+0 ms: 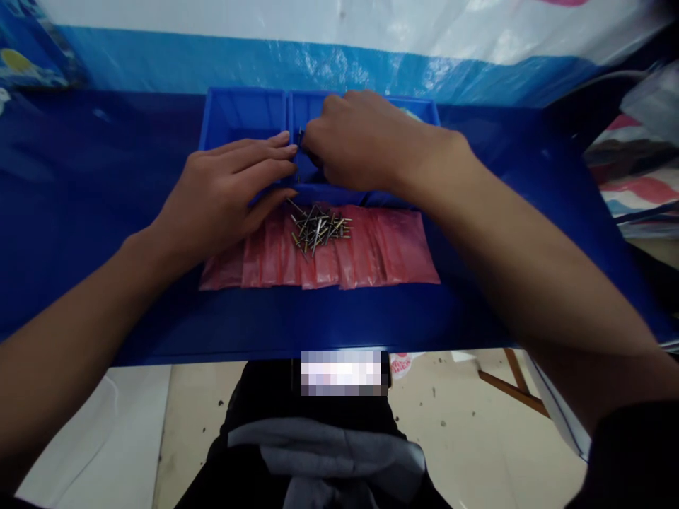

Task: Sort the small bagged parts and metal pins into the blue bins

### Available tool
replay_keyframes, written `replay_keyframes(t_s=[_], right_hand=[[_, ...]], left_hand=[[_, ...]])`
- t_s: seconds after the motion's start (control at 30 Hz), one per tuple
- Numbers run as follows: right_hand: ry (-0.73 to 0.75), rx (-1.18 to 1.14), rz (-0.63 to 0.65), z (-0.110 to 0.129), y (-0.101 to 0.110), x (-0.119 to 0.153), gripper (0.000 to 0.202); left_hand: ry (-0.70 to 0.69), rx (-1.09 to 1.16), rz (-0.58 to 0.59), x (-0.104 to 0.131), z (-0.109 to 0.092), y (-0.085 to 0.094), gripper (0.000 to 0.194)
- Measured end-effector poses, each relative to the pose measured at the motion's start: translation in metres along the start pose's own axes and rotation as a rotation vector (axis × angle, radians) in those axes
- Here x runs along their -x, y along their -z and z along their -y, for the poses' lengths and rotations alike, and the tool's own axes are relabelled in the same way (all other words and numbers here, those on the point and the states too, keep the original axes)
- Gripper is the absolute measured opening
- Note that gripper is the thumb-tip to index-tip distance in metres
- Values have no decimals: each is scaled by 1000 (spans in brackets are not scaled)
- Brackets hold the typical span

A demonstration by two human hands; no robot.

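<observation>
My left hand [228, 177] is open, its fingers stretched out over the front of the blue bins, with the fingertips at the divider. Inside the middle blue bin [302, 102], my right hand [366, 141] is closed with its fingers curled down. What it grips is hidden; small dark metal pieces show beside its fingertips. A loose pile of blind rivets [318, 227] lies on a row of overlapping red plastic bags [403, 247], just in front of the bins. The left thumb reaches close to the pile.
The left blue bin [247, 109] stands beside the middle one, and a right bin [427, 109] is partly behind my right hand. All stand on a dark blue table [254, 318]. A phone [390, 371] with a blurred screen rests at my lap, below the table's front edge.
</observation>
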State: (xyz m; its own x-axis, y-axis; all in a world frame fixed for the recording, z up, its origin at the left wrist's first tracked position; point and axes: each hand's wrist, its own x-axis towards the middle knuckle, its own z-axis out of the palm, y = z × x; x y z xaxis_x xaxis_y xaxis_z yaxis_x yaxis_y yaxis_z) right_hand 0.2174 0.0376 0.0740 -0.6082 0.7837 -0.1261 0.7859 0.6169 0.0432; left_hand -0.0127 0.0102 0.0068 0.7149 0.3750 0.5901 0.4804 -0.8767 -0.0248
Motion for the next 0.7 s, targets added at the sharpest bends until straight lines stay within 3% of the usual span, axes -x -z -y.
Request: replay_keyframes(t_s=[0.17, 0.33, 0.53, 0.7], right_hand=[[70, 28, 5, -4, 0, -1, 42], [40, 10, -42, -6, 4, 1, 34], [110, -48, 79, -1, 9, 2, 26], [24, -50, 76, -5, 10, 1, 32]], left_hand=[[42, 1, 47, 2, 2, -1, 31], [52, 115, 42, 3, 3, -1, 32], [34, 41, 6, 2, 1, -2, 33], [39, 28, -10, 1, -3, -2, 30]])
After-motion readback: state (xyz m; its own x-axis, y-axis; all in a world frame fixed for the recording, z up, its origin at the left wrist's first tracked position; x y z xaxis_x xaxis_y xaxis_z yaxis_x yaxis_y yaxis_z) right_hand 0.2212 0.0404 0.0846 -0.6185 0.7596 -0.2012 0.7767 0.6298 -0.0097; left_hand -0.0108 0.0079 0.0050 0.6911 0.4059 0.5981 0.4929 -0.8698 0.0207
